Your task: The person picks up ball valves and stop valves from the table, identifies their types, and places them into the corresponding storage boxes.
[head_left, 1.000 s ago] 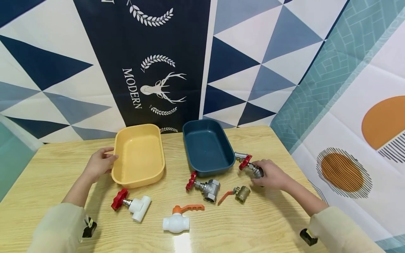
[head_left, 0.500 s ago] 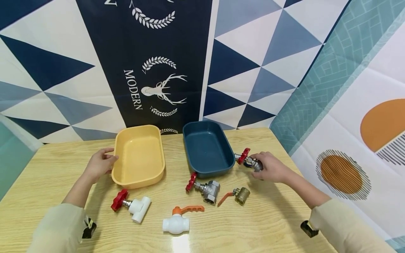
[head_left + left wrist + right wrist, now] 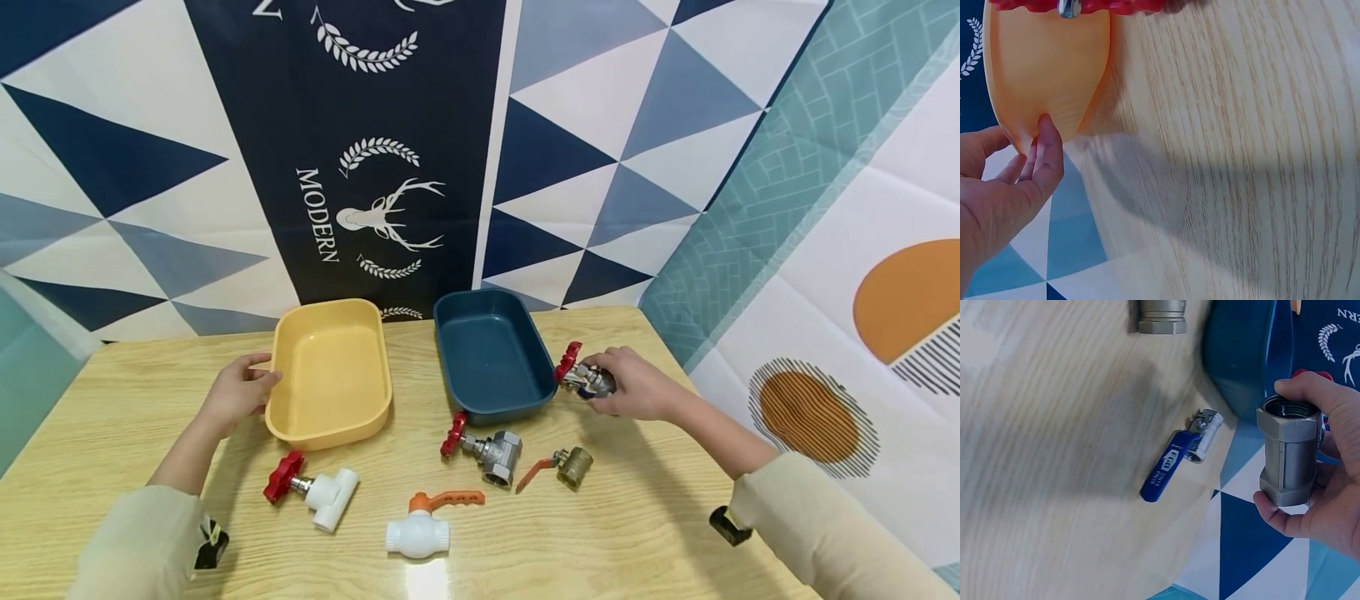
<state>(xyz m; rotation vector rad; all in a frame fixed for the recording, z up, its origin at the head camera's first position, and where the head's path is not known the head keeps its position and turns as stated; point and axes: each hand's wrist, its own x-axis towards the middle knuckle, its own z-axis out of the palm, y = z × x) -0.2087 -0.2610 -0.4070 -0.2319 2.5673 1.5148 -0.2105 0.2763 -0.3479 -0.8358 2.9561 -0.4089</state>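
My left hand [image 3: 236,396] pinches the left rim of a yellow plastic bin [image 3: 330,375], which stands on the table. Clear of the tabletop, my right hand [image 3: 636,385] grips a grey metal gate valve [image 3: 1288,456] by its body, thumb at one threaded end and a fingertip at the other. The valve's red handwheel [image 3: 567,362] points left, overlapping the right edge of a dark blue bin [image 3: 495,358] in the head view. Below the held valve, a small ball valve with a blue lever [image 3: 1169,464] lies on the table, mostly hidden in the head view.
In front of the bins lie a metal gate valve with a red wheel [image 3: 498,457], a brass ball valve [image 3: 574,467], a white ball valve with an orange lever [image 3: 417,534] and a white tee-shaped valve [image 3: 330,498]. A patterned backdrop [image 3: 390,125] stands behind the table [image 3: 600,542].
My right hand has lifted the gate valve and carried it slightly left and away from me, closer to the blue bin. The left hand keeps its place on the yellow bin.
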